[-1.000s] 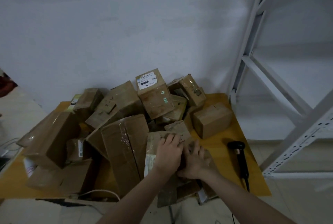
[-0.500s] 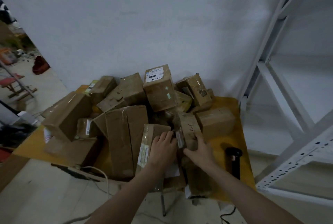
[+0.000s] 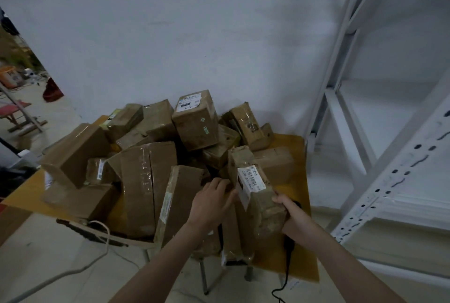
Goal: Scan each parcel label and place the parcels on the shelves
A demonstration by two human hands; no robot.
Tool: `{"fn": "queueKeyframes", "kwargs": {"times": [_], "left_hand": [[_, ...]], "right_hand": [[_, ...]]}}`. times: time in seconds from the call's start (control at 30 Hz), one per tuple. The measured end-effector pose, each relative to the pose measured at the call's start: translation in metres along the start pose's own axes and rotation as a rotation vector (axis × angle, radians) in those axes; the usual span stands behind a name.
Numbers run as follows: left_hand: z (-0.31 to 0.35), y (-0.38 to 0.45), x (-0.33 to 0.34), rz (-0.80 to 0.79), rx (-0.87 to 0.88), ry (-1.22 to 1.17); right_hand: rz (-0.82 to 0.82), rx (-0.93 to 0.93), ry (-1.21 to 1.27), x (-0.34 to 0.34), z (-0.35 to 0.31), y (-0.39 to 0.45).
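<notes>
Now the right hand [image 3: 291,215] gripped the labelled parcel [image 3: 258,195] at the near right edge of the pile [image 3: 155,156], tilted up so its label [image 3: 250,179] faced the person. The left hand [image 3: 211,201], fingers relaxed, steadied its left side; the scanner [image 3: 289,244] lay beneath that parcel.

Parcels [image 3: 155,181] heaped on the surface [image 3: 299,144] before you | wall behind the heap | shelves [image 3: 379,132] to your right | parcel with label [image 3: 253,181] at the heap's near right, between your hands | cable [image 3: 285,280] hanging off the near edge
</notes>
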State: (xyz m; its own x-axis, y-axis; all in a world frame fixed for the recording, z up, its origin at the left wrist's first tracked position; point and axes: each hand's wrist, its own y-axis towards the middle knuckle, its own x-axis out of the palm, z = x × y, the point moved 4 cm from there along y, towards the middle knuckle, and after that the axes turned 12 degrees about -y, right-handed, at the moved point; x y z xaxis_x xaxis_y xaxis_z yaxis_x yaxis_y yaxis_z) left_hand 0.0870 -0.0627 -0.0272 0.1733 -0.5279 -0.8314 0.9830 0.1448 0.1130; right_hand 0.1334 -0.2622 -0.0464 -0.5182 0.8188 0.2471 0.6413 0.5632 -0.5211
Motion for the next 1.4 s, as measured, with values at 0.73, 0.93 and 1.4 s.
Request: {"fn": "queueKeyframes", "kwargs": {"times": [0.73, 0.93, 1.4], "left_hand": [[-0.03, -0.031, -0.012, -0.263, -0.05, -0.612], [-0.041, -0.034, -0.006, -0.214, -0.043, -0.55], [-0.064, -0.038, -0.014, 0.089, -0.186, -0.595]], "right_hand": [[-0.333, 0.096, -0.585, -0.051, -0.052, -0.032], [-0.323, 0.082, -0.632, -0.052, -0.051, -0.014], [0.477, 0.272, -0.512, -0.081, 0.062, 0.049]]}}
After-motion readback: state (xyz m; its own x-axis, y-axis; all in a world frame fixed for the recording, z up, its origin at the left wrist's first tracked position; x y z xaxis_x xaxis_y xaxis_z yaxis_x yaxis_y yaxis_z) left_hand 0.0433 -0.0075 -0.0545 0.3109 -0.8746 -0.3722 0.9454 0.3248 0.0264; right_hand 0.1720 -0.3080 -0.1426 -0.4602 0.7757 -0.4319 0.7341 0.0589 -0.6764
